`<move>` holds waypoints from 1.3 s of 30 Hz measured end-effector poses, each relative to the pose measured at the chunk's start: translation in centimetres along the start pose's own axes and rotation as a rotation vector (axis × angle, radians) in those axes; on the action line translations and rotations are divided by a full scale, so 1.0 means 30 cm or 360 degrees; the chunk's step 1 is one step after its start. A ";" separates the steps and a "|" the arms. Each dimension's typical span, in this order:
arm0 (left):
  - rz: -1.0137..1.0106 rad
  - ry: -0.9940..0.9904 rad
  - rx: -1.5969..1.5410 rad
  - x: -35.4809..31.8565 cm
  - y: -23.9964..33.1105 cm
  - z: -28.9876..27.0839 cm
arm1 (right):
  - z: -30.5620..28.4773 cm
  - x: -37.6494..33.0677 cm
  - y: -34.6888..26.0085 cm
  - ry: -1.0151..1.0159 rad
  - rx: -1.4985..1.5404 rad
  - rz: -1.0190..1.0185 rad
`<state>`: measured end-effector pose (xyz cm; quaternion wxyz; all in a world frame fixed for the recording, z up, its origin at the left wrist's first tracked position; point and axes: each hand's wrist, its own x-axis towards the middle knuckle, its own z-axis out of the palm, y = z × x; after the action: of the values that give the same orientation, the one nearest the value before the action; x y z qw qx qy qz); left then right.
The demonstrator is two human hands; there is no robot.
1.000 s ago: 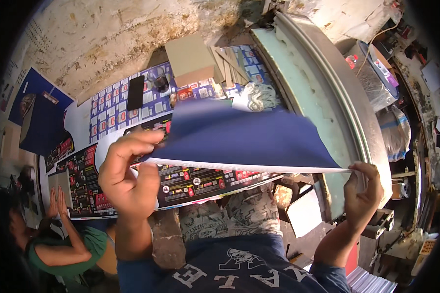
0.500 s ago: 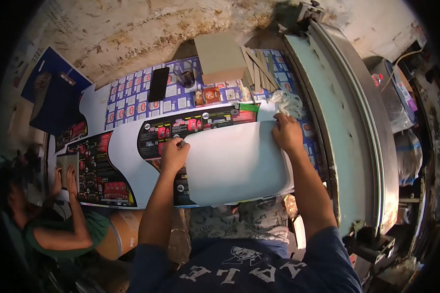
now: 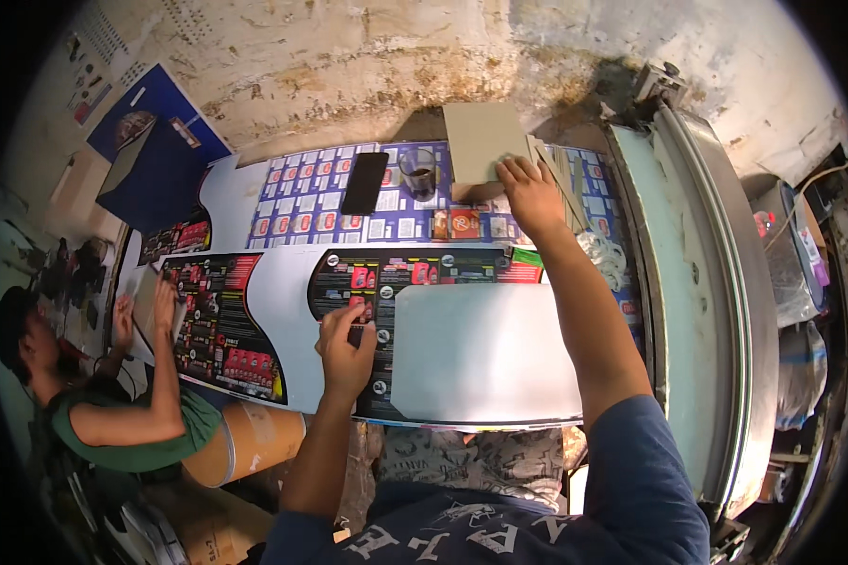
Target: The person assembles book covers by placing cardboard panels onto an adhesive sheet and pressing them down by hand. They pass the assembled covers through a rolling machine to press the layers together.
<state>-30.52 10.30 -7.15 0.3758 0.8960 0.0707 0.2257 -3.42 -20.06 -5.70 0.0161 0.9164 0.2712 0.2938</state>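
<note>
My right hand (image 3: 534,196) reaches to the far side of the table, its fingers spread over the near right edge of a stack of grey-brown boards (image 3: 485,137). The thumb is hidden. My left hand (image 3: 347,353) hovers over a black printed sheet (image 3: 424,264), thumb and forefinger apart, with nothing visible between them. Between my forearms a blank white sheet with cut corners (image 3: 485,353) lies on the printed one.
Behind the sheets are a phone (image 3: 364,184), a glass of dark drink (image 3: 420,177), board strips (image 3: 563,179) and white cord (image 3: 601,259). A long metal machine (image 3: 707,282) borders the right. At left a co-worker (image 3: 127,414) handles a board beside a blue box (image 3: 151,184).
My right hand has left the white sheet's far corner and moved to the board stack. My left hand has come off the sheet's left edge. The white sheet now lies flatter.
</note>
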 end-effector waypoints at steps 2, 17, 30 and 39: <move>-0.0138 0.0040 -0.0115 -0.027 0.020 -0.049 | 0.016 0.013 -0.006 0.0001 -0.0030 -0.0059; -0.0589 -0.0593 -0.1202 -0.046 0.093 0.015 | -0.421 -0.340 -0.271 0.0531 0.0303 0.0171; -0.0805 -0.1092 -0.1219 -0.129 0.016 -0.013 | -0.557 -0.651 -0.508 -0.0503 0.2073 0.1422; -0.0743 -0.1108 -0.0774 -0.127 0.035 -0.047 | -0.518 -0.662 -0.533 -0.0644 0.2380 0.1720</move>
<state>-34.60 9.35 -6.89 0.6162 0.7647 0.0851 -0.1679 -33.23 -18.51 -6.37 -0.6675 0.7242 -0.0801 -0.1532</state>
